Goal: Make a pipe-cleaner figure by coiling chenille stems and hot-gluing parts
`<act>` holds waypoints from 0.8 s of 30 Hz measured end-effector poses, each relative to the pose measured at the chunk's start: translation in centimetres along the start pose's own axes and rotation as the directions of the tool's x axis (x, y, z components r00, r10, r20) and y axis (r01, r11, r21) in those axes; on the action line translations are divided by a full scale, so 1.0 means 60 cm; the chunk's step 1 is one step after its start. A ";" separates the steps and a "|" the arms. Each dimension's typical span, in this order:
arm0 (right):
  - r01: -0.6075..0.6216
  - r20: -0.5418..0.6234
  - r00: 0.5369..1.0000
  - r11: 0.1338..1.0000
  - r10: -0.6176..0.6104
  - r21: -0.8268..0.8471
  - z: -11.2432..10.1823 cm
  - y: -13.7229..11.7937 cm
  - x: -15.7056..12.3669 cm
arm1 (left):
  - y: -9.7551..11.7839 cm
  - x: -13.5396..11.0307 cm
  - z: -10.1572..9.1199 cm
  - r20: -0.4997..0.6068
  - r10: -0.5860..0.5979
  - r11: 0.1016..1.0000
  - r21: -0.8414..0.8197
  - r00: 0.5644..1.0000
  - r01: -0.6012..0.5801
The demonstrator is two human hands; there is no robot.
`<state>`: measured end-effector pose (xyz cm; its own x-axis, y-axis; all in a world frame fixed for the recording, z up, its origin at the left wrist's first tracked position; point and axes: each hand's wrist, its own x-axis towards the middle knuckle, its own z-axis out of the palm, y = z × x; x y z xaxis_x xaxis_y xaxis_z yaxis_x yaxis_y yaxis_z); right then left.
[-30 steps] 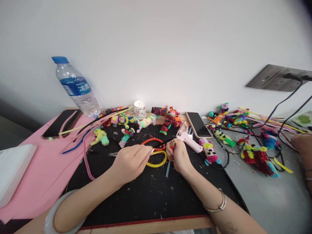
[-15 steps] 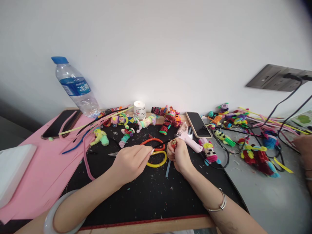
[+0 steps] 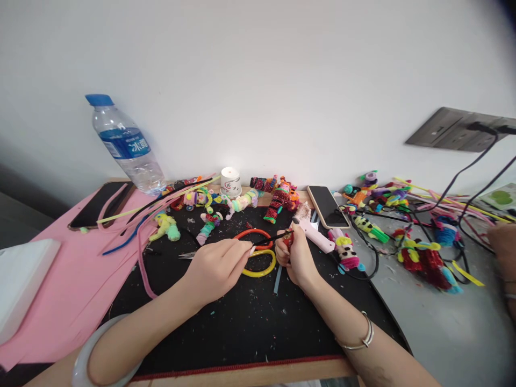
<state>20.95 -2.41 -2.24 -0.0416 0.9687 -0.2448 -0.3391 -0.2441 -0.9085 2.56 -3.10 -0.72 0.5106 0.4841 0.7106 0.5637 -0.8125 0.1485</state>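
Note:
My left hand [image 3: 220, 269] pinches a thin black pipe cleaner [image 3: 274, 238] whose far end reaches to the right. In my right hand [image 3: 300, 255] is a small red lighter [image 3: 287, 238] with a metal top, the fingers wrapped round it and the thumb at its top. The pipe cleaner's tip is at the lighter's top; no flame can be made out. Beneath the hands lie scissors [image 3: 262, 274] with red and yellow handle loops, partly covered by my left hand. Just beyond my right hand rests a pale pink glue gun [image 3: 316, 234].
Several pipe-cleaner figures [image 3: 278, 201] line the back of the black mat [image 3: 242, 333]. A water bottle [image 3: 124, 145], a paper cup [image 3: 230, 183] and a phone [image 3: 328, 207] stand or lie near the wall. Black cables [image 3: 479, 166] run at right, near another person's hand [image 3: 502, 239].
My right thumb and the lighter's top have shifted slightly, and more of the pipe cleaner's black end shows beside it. My left hand has hardly moved.

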 end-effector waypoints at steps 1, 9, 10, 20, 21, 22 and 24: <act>-0.006 0.003 1.000 1.000 0.006 0.021 0.000 -0.001 0.000 | 0.000 0.000 0.000 0.007 -0.006 1.000 -0.001 1.000 0.006; -0.025 0.010 1.000 0.995 0.024 0.093 -0.002 -0.005 0.000 | -0.003 0.002 -0.002 0.003 -0.028 1.000 0.014 1.000 0.028; -0.014 0.008 1.000 0.996 0.013 0.084 -0.002 -0.005 0.000 | -0.004 0.003 -0.003 0.004 -0.035 0.999 0.017 0.999 0.035; 0.037 0.009 0.999 0.999 -0.037 -0.003 -0.002 0.000 0.000 | -0.002 0.003 -0.003 -0.007 -0.003 0.999 0.044 1.000 0.003; 0.040 0.010 0.999 0.999 -0.040 -0.010 -0.003 0.001 0.001 | -0.002 0.003 -0.003 -0.007 -0.003 0.999 0.044 1.000 0.003; 0.043 0.010 0.999 0.999 -0.042 -0.017 -0.003 0.001 0.001 | -0.001 0.003 -0.003 -0.006 -0.002 0.999 0.044 1.000 0.002; 0.047 0.012 0.999 0.999 -0.046 -0.028 -0.004 0.002 0.001 | 0.000 0.004 -0.002 -0.002 0.001 0.999 0.041 1.000 -0.001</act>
<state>21.13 -2.39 -2.47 -0.0367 0.9794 -0.1986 -0.3141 -0.2000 -0.9281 2.58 -3.04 -0.48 0.5097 0.4824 0.7124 0.5894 -0.7990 0.1193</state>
